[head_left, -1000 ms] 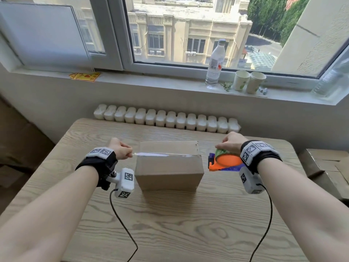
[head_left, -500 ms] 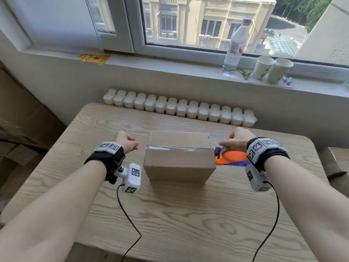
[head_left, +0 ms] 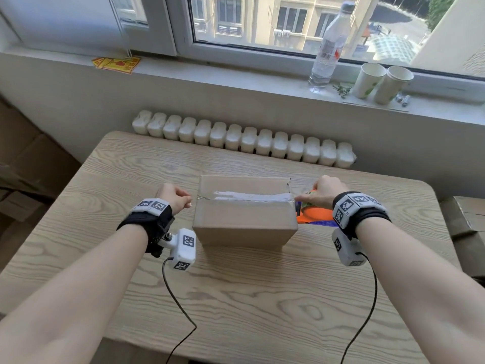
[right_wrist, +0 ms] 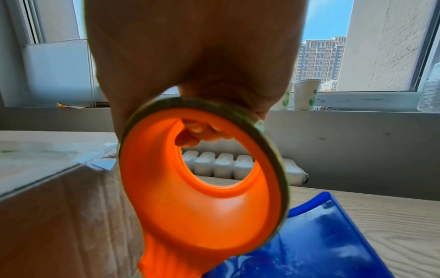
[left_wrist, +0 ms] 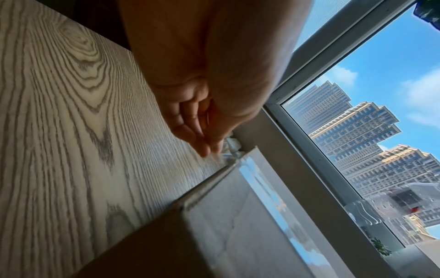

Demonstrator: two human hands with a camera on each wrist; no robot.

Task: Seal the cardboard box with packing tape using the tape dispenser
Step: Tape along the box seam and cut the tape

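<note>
A brown cardboard box [head_left: 244, 219] stands mid-table, with a strip of clear packing tape [head_left: 252, 197] lying across its top seam. My left hand [head_left: 175, 199] is at the box's left top edge, fingers curled, pinching the tape's end; in the left wrist view the fingertips [left_wrist: 202, 144] meet just off the box corner [left_wrist: 238, 216]. My right hand [head_left: 322, 191] grips the orange and blue tape dispenser [head_left: 315, 215] against the box's right top edge. In the right wrist view the dispenser [right_wrist: 202, 188] fills the middle, and the tape [right_wrist: 100, 159] runs from it onto the box [right_wrist: 59, 197].
The wooden table [head_left: 236, 298] has bare surface in front of the box. A white radiator [head_left: 244, 139] runs behind it. On the window sill stand a water bottle [head_left: 328, 48] and two paper cups [head_left: 380, 82]. Cardboard boxes [head_left: 464, 227] sit at the right.
The tape, held stretched above the box a second ago, now lies on its top. My left hand has moved in to the left edge and the dispenser to the right edge. The head view tilted down.
</note>
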